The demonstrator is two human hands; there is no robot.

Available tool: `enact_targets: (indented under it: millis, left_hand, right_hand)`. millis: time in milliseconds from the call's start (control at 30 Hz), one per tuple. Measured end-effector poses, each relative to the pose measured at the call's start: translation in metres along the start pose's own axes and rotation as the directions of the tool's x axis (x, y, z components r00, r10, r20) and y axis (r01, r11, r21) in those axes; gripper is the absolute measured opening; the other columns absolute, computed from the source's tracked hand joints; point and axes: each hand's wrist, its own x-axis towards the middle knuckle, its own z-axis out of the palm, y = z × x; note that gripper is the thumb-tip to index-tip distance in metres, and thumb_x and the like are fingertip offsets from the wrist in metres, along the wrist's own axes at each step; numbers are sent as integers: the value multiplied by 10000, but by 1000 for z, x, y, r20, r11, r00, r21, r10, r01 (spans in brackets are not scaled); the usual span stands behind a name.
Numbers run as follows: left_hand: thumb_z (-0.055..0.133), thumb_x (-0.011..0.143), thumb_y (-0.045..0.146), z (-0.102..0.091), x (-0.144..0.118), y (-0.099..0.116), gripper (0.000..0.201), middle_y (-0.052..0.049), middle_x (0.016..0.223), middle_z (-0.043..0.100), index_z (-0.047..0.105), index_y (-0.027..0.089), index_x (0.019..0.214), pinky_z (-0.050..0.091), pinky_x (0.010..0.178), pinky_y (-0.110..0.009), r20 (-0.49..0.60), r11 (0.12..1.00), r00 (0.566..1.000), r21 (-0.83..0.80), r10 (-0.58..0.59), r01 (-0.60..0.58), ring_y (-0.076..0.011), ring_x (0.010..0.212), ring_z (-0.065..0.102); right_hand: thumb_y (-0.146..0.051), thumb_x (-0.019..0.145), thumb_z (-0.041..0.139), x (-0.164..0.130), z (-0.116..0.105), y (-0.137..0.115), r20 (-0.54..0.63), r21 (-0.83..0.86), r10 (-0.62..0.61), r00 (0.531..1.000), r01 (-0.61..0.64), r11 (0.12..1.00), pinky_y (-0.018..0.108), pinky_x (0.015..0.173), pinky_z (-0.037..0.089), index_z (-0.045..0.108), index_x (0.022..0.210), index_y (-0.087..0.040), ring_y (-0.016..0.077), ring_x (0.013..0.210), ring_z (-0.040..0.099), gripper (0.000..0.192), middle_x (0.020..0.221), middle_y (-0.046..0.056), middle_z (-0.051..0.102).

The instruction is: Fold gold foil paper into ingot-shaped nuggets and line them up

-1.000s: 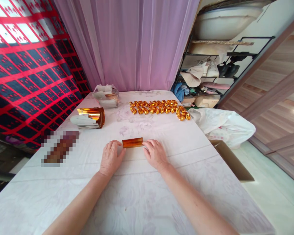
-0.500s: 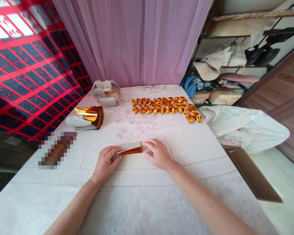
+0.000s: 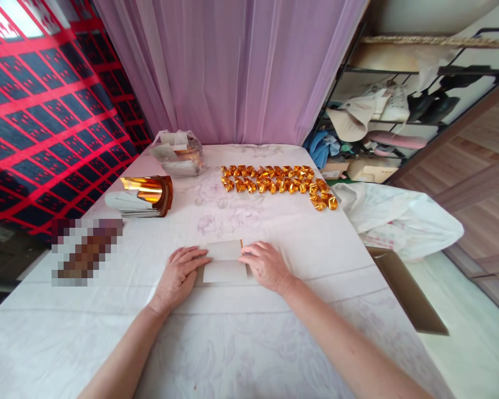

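Observation:
A sheet of foil paper lies on the table in front of me, its pale grey side up. A crease runs across it, and a thin orange-gold edge shows at the upper right. My left hand rests at its left edge with the fingers stretched flat over the paper. At the right edge my right hand is closed, its thumb and fingertips pinching the sheet near the crease. Several folded gold foil pieces stand in rows farther back on the right.
A curved stack of gold-and-grey foil sheets stands at the left, with a clear plastic bag of more sheets behind it. A blurred-out item lies near the left edge. Beyond the right edge are a cardboard box and a white bag.
The foil sheet's near part has been laid flat towards me, so its orange underside no longer shows. My left fingers have straightened over the paper. The view has shifted slightly.

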Motion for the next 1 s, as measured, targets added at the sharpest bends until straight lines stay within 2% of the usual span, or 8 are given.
enact_targets:
  millis: [133,300,400,500,633,767,900,1000]
  left_hand:
    - [359,948,262,-6,1,8,392,-62,1353,602,716,250,1112,409,1039,-489,-4,999,1000,-14,-29,28,-261,1276,501]
    - [469,949,421,-8,1,23,348,-22,1334,628,672,283,1196,238,1116,-589,155,991,985,104,72,-89,-318,1328,450]
    - [466,962,413,-6,-1,27,377,-29,1312,645,626,253,1263,203,1134,-575,168,986,982,129,81,-103,-303,1311,473]
    - [481,956,407,-5,-2,29,388,-36,1334,629,611,237,1279,197,1137,-573,172,986,982,134,79,-103,-305,1316,470]
    - [493,950,396,-5,-3,31,385,-40,1334,629,612,233,1277,203,1139,-562,157,990,986,120,55,-74,-306,1319,470]
    - [488,955,385,-4,-5,30,397,-43,1351,616,589,235,1309,205,1141,-568,170,986,983,143,67,-91,-309,1332,459]
    - [483,960,402,-3,-7,26,411,-29,1359,610,565,268,1339,203,1145,-569,180,982,981,161,73,-103,-304,1344,451]
    - [464,969,402,-3,-8,24,402,-26,1353,614,566,283,1339,221,1135,-579,185,983,981,160,62,-92,-303,1347,449]
  right_hand:
    - [-63,840,556,-2,0,-5,-7,-70,8,1000,-9,998,327,814,447,750,995,-247,191,936,586,309,1023,39,711]
    - [-68,851,549,-5,-1,-10,-12,-117,57,998,-58,991,331,817,460,746,987,-247,191,943,603,299,1021,32,724]
    - [-65,862,487,-7,-5,-22,-94,-91,104,990,-113,989,356,866,473,738,1011,-229,200,986,604,335,1058,42,725]
    - [-111,898,430,-5,-5,-45,-200,-14,180,963,-186,982,383,968,457,684,1155,-193,203,1088,588,371,1154,68,701]
    - [-237,954,448,1,3,-77,-30,-42,182,983,-183,982,449,1025,421,606,1286,-190,249,1239,505,370,1275,80,652]
    - [-304,977,457,3,10,-86,125,-96,220,967,-209,973,474,1055,390,547,1352,-162,274,1315,438,411,1372,88,587]
    - [-327,986,457,-4,8,-82,167,-118,251,954,-233,965,487,1093,340,540,1359,-166,277,1371,384,415,1420,74,547]
    - [-335,981,476,-13,4,-77,125,-146,288,949,-270,952,483,1096,324,555,1345,-182,269,1372,391,403,1417,73,551]
